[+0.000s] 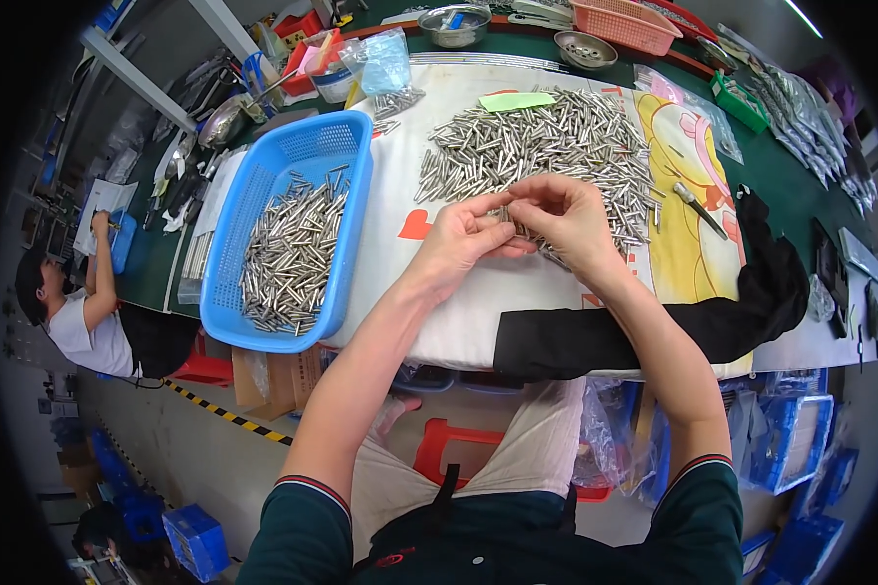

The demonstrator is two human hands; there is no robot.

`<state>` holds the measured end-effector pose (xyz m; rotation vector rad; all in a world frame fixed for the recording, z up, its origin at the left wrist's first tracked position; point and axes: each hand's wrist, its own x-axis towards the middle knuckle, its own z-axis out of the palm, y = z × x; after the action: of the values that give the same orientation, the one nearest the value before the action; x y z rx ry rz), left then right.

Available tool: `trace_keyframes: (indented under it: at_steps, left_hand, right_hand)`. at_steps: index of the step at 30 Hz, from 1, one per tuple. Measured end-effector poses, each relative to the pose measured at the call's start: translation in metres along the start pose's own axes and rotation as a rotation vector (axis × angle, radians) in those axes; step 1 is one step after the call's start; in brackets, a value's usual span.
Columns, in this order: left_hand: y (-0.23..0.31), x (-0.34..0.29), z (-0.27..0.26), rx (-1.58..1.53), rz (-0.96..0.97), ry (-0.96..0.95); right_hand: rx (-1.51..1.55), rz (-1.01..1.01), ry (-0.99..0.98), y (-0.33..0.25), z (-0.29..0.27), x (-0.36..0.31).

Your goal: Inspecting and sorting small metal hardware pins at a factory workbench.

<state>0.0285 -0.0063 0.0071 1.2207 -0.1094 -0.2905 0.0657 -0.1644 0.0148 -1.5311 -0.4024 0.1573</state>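
A wide pile of short silvery metal pins (546, 146) is spread on the cloth in front of me. At its near edge my left hand (463, 239) and my right hand (571, 222) meet, fingertips curled toward each other. Between them a few metal pins (506, 214) show, pinched by the fingers of both hands; how many is hidden. On the left stands a blue plastic basket (226, 263), its bottom covered by more loose pins (298, 255). A pale green paper slip (515, 101) lies on the far side of the pile.
A black cloth sleeve (595, 341) lies along the near table edge under my right forearm. Right of the pile is a dark-handled tool (699, 210). Metal bowls (456, 26), a pink basket (626, 24) and bagged parts stand farther back. A co-worker (83, 302) sits at the left.
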Motion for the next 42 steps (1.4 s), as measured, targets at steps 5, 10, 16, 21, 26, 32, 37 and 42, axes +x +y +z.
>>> trace_keyframes:
  at_steps: [5,10,16,21,26,32,37,42]
  left_hand:
    - [-0.001,-0.001,-0.004,0.033,0.016,0.002]
    - [0.000,0.000,-0.006,0.042,-0.004,-0.022]
    - [-0.001,-0.001,-0.004,0.024,0.000,0.020]
    - [-0.002,-0.001,-0.007,0.001,-0.024,0.009]
    - [0.007,-0.004,-0.003,-0.017,-0.076,-0.184]
    - [0.004,-0.005,-0.007,0.048,-0.116,-0.232]
    - [0.012,-0.005,-0.004,-0.052,-0.017,-0.242]
    - [-0.002,-0.001,-0.007,0.433,0.603,0.110]
  right_hand:
    - [-0.105,-0.007,-0.056,-0.006,0.003,-0.001]
    - [-0.054,0.003,-0.099,-0.004,0.000,0.000]
    - [-0.098,-0.047,-0.010,-0.007,0.009,-0.007]
    - [-0.201,-0.116,-0.032,-0.002,0.001,0.000]
    - [-0.814,-0.289,-0.070,-0.011,-0.001,-0.002]
    - [-0.815,-0.312,-0.352,-0.006,-0.002,0.000]
    - [0.080,0.095,-0.285,-0.006,-0.012,0.000]
    - [0.866,0.439,-0.471,-0.004,-0.005,0.003]
